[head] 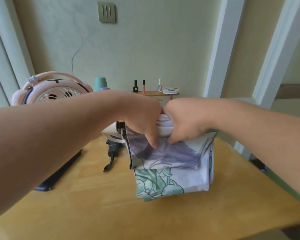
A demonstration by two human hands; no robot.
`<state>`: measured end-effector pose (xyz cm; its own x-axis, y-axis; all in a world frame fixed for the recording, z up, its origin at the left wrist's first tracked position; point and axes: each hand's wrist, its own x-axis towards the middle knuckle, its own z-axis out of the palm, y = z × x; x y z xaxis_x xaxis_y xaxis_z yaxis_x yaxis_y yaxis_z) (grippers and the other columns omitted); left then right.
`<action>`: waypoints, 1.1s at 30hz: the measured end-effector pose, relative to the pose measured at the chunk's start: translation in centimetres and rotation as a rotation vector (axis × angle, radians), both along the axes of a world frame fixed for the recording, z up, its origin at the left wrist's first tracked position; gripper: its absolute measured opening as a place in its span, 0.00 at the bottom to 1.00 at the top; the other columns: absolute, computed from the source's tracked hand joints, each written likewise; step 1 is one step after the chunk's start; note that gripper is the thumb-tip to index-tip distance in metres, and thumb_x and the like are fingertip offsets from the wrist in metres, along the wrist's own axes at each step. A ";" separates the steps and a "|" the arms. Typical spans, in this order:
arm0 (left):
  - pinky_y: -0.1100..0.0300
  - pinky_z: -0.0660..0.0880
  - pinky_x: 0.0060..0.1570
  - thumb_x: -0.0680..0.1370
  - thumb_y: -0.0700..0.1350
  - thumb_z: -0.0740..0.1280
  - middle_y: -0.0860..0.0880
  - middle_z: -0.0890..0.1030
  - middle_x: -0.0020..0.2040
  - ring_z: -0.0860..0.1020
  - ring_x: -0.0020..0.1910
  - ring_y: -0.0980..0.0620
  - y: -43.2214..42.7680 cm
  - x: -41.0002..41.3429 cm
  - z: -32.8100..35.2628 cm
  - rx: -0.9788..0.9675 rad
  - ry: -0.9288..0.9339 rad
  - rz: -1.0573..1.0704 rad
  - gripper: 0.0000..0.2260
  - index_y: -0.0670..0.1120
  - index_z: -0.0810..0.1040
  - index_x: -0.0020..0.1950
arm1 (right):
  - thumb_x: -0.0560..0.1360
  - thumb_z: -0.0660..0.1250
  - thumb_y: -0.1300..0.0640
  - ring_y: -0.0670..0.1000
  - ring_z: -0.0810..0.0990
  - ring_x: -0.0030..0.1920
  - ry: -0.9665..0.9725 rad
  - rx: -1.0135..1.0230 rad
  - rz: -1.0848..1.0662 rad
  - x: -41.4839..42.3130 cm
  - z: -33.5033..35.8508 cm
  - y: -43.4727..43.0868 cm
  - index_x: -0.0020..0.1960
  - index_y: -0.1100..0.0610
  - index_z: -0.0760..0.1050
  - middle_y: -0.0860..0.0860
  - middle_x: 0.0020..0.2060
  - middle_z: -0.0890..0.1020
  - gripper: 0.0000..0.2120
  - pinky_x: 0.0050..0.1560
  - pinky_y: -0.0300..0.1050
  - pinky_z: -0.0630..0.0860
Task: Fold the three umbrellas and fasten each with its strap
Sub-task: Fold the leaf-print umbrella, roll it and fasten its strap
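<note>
— What worries you at this point?

— Starting at my left: a long dark navy flat thing [59, 172] lies on the yellow wooden table [93, 205] under my forearm. A black strapped piece [109, 163] lies just beside the hanging fabric. I can't tell whether either is an umbrella, but a loose panel could snag on that black piece as I roll.

— And your hands?

— My left hand [142, 122] has its fingers curled over the bundled top of the white fabric umbrella with purple and green flower print [171, 156], thumb pressing on the purple panel. My right hand [187, 123] grips the same bundle, touching the left, thumb down too. The umbrella is in the middle, over the table, its panels hanging unrolled.

— So the risk?

— The pleats look uneven. If I ease either thumb off, I reckon the folds slide apart. Then the roll ends up too fat for its strap, which I can't see from here.
</note>
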<state>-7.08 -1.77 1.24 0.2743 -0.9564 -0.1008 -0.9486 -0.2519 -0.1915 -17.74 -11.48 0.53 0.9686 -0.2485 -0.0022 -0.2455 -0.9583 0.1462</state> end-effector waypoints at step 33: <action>0.57 0.77 0.47 0.67 0.60 0.79 0.55 0.82 0.45 0.80 0.43 0.53 -0.3 0.2 -3.4 0.016 0.192 -0.055 0.21 0.52 0.78 0.53 | 0.71 0.67 0.56 0.55 0.80 0.37 0.017 -0.099 -0.007 -1.1 -3.8 -1.1 0.47 0.56 0.76 0.54 0.39 0.81 0.06 0.36 0.50 0.80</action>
<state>-6.92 -2.11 -2.16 0.1958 -0.9672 -0.1617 -0.9804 -0.1968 -0.0098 -18.84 -12.63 -3.23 0.9668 -0.2555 0.0063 -0.2492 -0.9371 0.2444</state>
